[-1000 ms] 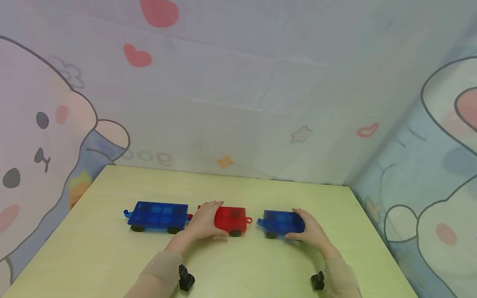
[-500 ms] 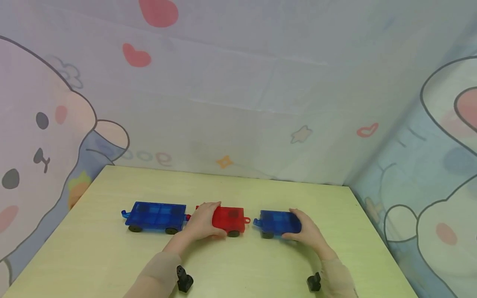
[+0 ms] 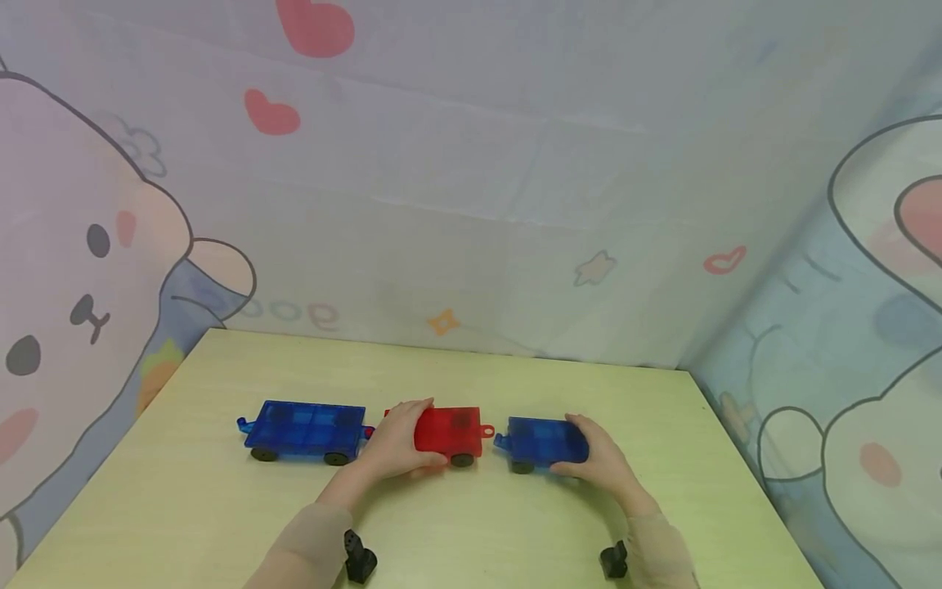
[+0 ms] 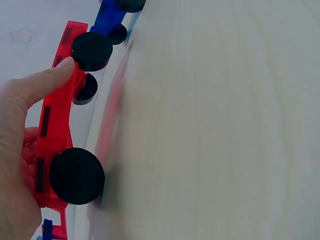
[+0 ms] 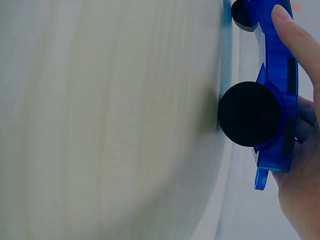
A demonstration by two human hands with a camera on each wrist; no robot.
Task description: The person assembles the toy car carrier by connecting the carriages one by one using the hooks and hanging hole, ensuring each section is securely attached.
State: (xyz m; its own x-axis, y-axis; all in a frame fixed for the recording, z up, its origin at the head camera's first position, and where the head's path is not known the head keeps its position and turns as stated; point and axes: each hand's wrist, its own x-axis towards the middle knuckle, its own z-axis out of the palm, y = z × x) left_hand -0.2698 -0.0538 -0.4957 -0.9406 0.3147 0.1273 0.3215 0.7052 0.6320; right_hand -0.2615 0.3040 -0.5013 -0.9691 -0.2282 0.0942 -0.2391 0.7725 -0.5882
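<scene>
My left hand [image 3: 393,443] grips a red toy train wagon [image 3: 450,429] with black wheels, thumb on its near side. A red loop sticks out at the wagon's right end. To its right, my right hand [image 3: 603,460] holds a short blue toy wagon [image 3: 543,438] by its right end. That wagon's blue hook [image 3: 502,442] points left and sits close beside the red loop [image 3: 487,431]. Behind my left hand, a longer blue wagon [image 3: 305,427] joins the red one's left end. In the left wrist view, a black wheel [image 4: 76,176] shows low over the table.
All the wagons are on or just over a pale wooden table [image 3: 471,523]. A cloth backdrop [image 3: 471,164] with cartoon animals and hearts rises behind it. A small black camera mount [image 3: 359,558] is at my left wrist, another [image 3: 614,561] at my right.
My right hand has moved left with the short blue wagon, narrowing the gap to the red one. The red and long blue wagons have shifted slightly left; both grips stay the same.
</scene>
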